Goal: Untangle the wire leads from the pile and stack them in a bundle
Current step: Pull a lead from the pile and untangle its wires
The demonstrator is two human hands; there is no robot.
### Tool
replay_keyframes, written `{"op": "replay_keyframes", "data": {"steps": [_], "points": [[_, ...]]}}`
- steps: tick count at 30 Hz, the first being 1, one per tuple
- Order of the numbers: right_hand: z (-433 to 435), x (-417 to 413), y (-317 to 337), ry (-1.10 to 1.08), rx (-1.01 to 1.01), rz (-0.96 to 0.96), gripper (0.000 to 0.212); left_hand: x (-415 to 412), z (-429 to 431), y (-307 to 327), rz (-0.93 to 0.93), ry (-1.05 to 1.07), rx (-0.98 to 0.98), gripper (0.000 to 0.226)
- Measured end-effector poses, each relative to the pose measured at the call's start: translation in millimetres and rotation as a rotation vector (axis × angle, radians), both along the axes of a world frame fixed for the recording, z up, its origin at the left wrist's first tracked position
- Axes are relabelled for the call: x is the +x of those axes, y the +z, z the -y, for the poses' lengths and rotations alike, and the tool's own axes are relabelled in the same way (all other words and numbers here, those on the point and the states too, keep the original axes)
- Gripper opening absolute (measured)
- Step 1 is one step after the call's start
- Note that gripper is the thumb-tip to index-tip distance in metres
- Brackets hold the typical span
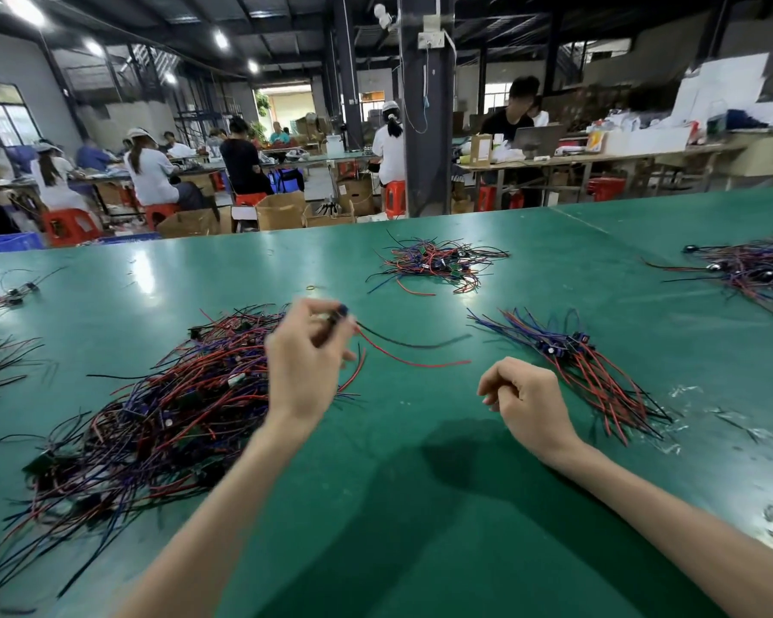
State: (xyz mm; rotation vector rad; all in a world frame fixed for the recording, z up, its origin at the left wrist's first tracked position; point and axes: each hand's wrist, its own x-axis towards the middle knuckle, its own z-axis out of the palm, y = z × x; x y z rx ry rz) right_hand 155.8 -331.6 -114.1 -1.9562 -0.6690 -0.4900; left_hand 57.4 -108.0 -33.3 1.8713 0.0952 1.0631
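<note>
A big tangled pile of red, black and blue wire leads (152,408) covers the left of the green table (398,506). My left hand (306,363) is raised at the pile's right edge and pinches one wire lead (413,354) by its small dark component; its black and red wires trail to the right over the table. My right hand (525,399) rests on the table with its fingers curled and holds nothing. To its right lies the straightened bundle of leads (585,368), all pointing the same way.
A second loose heap of leads (434,263) lies at the far middle, and another (755,269) at the far right. Smaller wire bunches (1,354) lie along the left edge. Scraps of clear plastic (688,421) lie beside the bundle. People work at benches behind the table.
</note>
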Motion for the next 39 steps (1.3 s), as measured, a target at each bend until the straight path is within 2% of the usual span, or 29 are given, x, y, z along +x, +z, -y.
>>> {"op": "replay_keyframes", "data": {"steps": [5,9,12,16,20,22,26,30,31,34,39], "points": [[-1,-3,2,0.078,0.035,-0.056,0.043,12,30,-34,-0.29,-0.181,-0.355,0.015],[-1,-2,6,-0.036,-0.013,-0.059,0.038,8,34,-53,-0.467,-0.248,-0.554,0.019],[2,-2,8,-0.104,0.002,-0.112,0.04,5,35,-57,-0.502,-0.325,-0.667,0.017],[7,3,14,-0.216,0.098,-0.303,0.036,6,34,-52,-0.476,-0.4,-0.75,0.011],[9,0,22,-0.125,0.22,-0.386,0.03,3,37,-50,-0.426,-0.531,-0.837,0.013],[8,-3,23,-0.035,0.232,-0.407,0.033,2,39,-49,-0.407,-0.604,-0.869,0.019],[-6,-16,16,0.305,0.166,-0.586,0.035,-2,49,-49,-0.4,-0.753,-0.928,0.026],[-15,-23,9,0.547,0.188,-0.783,0.018,-8,54,-50,-0.447,-0.838,-0.947,0.028],[-16,-23,8,0.562,0.215,-0.797,0.016,-9,56,-50,-0.475,-0.844,-0.936,0.028],[-16,-22,8,0.508,0.292,-0.799,0.03,-12,59,-51,-0.551,-0.865,-0.86,0.027],[-14,-21,8,0.413,0.382,-0.807,0.01,-13,57,-52,-0.622,-0.847,-0.693,0.024]]}}
